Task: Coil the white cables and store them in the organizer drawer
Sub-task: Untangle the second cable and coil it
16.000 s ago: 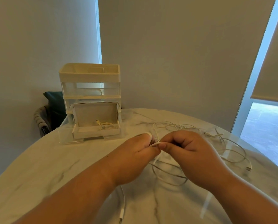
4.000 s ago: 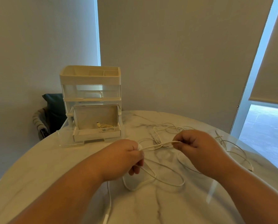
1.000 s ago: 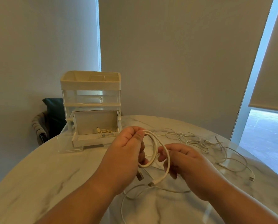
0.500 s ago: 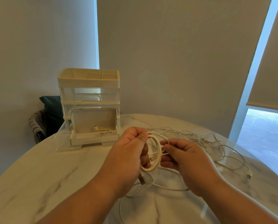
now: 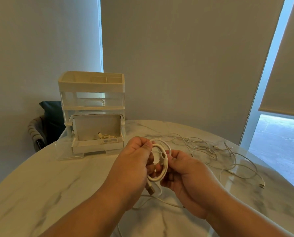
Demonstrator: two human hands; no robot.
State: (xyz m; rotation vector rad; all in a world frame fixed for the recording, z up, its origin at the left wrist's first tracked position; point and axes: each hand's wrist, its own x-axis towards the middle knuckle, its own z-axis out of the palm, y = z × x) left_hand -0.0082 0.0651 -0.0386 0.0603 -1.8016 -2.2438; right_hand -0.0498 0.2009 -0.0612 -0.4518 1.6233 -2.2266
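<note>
Both hands are gripping the white cable coil (image 5: 161, 161) above the table (image 5: 40, 185): left hand (image 5: 134, 166) pinching its top, right hand (image 5: 185, 175) clasping its side (open drawer (image 5: 98, 145) far left).

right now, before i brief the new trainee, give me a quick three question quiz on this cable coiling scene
1. True or false: the bottom drawer of the organizer is shut.
2. Which hand grips the coiled white cable? A) left only B) right only C) both
3. Fill in: the USB plug hangs ____ the coil.

Key:
1. False: it is pulled open, with a stored cable lying in it.
2. C: the left hand pinches the top of the coil and the right hand grips its side.
3. below
</note>
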